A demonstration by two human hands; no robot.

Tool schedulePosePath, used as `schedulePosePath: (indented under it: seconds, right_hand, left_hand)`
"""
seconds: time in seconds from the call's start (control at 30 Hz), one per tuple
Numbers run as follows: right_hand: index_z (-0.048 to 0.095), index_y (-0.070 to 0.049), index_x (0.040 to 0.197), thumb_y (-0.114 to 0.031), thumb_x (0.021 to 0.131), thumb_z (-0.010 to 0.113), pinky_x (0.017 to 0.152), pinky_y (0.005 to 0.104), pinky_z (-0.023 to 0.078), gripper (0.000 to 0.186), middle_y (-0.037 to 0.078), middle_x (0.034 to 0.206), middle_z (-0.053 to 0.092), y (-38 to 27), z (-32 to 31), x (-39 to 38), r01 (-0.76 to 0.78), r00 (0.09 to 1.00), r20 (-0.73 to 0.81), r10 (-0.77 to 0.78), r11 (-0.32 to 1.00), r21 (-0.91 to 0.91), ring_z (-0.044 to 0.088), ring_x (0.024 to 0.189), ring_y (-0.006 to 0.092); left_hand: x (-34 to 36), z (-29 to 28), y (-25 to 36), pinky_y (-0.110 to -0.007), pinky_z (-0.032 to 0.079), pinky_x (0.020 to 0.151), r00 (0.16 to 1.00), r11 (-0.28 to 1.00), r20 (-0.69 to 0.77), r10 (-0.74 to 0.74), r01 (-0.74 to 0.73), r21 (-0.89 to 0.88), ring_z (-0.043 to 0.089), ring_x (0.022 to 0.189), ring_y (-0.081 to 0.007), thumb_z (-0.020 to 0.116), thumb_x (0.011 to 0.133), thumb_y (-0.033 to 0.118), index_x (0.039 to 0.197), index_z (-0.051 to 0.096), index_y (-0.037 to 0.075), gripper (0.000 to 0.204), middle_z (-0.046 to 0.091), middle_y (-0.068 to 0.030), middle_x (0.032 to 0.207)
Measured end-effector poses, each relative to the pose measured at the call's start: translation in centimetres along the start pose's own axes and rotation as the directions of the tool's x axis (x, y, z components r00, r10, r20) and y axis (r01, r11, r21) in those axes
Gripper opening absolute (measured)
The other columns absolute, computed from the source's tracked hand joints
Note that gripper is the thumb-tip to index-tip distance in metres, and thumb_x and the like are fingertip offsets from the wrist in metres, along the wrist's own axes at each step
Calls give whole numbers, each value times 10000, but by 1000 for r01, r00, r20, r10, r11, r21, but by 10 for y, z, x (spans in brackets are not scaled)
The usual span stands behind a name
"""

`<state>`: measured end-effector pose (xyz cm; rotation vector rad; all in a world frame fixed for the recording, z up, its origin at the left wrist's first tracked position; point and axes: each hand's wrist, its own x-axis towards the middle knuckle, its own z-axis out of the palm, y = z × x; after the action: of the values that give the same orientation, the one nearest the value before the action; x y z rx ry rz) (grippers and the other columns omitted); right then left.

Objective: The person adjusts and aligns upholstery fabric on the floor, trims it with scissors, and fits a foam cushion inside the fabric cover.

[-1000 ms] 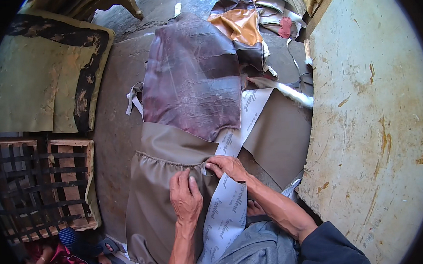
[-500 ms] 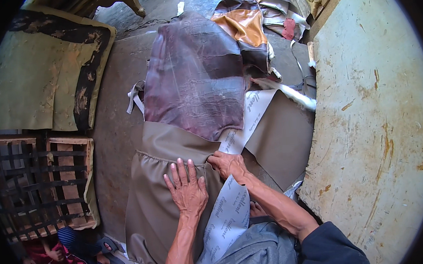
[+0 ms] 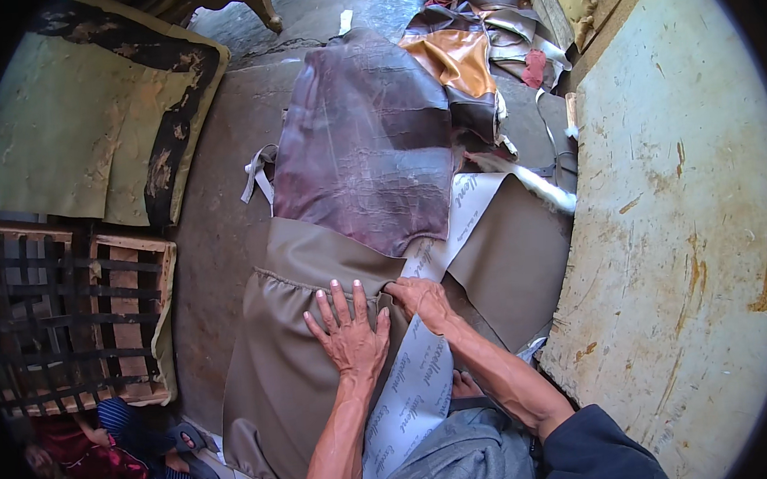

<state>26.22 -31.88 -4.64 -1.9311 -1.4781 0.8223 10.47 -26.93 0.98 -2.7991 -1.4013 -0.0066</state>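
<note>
A brown sheet of leatherette [image 3: 278, 378] lies before me, gathered in small puckers along a seam near its upper part. My left hand [image 3: 352, 340] presses flat on it just below that seam, fingers spread. At the right end of the seam my right hand [image 3: 418, 297] has its fingers curled over the sheet's edge; the fingertips are partly hidden. The sheet's pale printed backing [image 3: 406, 396] shows where it folds over by my lap. Above it, a worn dark maroon leather piece [image 3: 360, 144] overlaps the brown material.
A large scuffed pale board [image 3: 663, 222] stands along the right. Left are a worn green padded panel [image 3: 69, 127] and a wooden frame with black webbing [image 3: 81, 319]. Leather scraps [image 3: 456, 59] lie at the far right. Another person [image 3: 125, 457] is at the lower left.
The whole view has shifted slightly, with the far things now a little lower and to the right. Both hands keep nearly the same place and pose on the brown sheet.
</note>
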Motion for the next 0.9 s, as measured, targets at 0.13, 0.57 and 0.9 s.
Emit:
schedulePosePath:
  seconds: [0.13,0.57,0.9]
  right_hand:
    - [628,-88,983,-146,893,584,731,499,544,115,157,936,695,-19,18,-6,-229,960,-146,240,969,89,684,873,397]
    - [641,44,1193,-239,971,511,966,350,488,383,168,1144,699,-10,-29,5,-401,896,362,257,818,412,643,1105,254]
    - [694,-16,1152,-338,912,722,874,353,529,403,119,1088,720,-31,-50,-11,-225,973,165,162,833,506,683,985,218]
  left_hand:
    - [0,3,-1,-638,113,1192,1000,1000,-15,-22,22,12,210,1499,-377,627,901,495,1502,458,211,686,309,-118,1607]
    - [0,6,0,-640,127,1190,999,999,-18,-38,37,-10,216,1498,-371,660,894,494,1514,437,230,710,311,-122,1601]
    - [-1,1,-4,-664,72,1186,997,999,71,-25,27,-27,131,1516,-373,583,879,652,1558,341,192,856,211,-137,1629]
